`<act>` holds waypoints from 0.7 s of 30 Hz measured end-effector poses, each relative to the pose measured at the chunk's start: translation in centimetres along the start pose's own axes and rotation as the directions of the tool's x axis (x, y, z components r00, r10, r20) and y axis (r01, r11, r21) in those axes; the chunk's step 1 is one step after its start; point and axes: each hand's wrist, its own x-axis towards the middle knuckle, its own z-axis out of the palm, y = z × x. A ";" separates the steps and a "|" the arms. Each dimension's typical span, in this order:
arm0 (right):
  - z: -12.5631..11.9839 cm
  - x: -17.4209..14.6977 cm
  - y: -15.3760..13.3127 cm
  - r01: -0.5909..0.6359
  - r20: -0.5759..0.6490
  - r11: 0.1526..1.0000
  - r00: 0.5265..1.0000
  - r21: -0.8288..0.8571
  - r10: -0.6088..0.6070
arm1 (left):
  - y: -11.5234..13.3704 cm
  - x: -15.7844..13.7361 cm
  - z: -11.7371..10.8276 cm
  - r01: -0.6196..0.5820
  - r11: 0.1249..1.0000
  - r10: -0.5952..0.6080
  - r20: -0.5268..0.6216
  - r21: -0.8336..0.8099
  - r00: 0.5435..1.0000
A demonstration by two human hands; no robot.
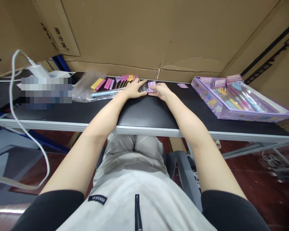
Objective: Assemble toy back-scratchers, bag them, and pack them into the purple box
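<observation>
My right hand pinches a small purple printed card between thumb and fingers at the end of a clear plastic sleeve. My left hand lies with its fingers spread over that sleeve, close to the card. A light blue handle shows inside the sleeve, to the left of my left hand; my fingers cover part of the rest. Just behind the left hand are several claw-ended back scratchers in purple, pink and yellow. Loose pink handles and a yellow handle lie left of them.
A purple display box on the right holds bagged back scratchers and cards. Near it lie loose purple cards. Clear plastic bags lie left; a white cable loops beside them. Cardboard walls the table's back.
</observation>
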 end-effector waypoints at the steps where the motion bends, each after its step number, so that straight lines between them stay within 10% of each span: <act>1: 0.0 0.0 0.0 0.005 -0.010 1.000 1.000 -0.008 -0.005 | 0.0 0.0 -0.1 0.005 1.000 -0.005 0.006 0.000 1.000; 21: 0.7 0.2 0.1 0.075 -0.053 0.996 0.996 -0.042 -0.077 | 0.5 0.4 0.5 0.000 0.994 -0.007 -0.070 -0.108 0.997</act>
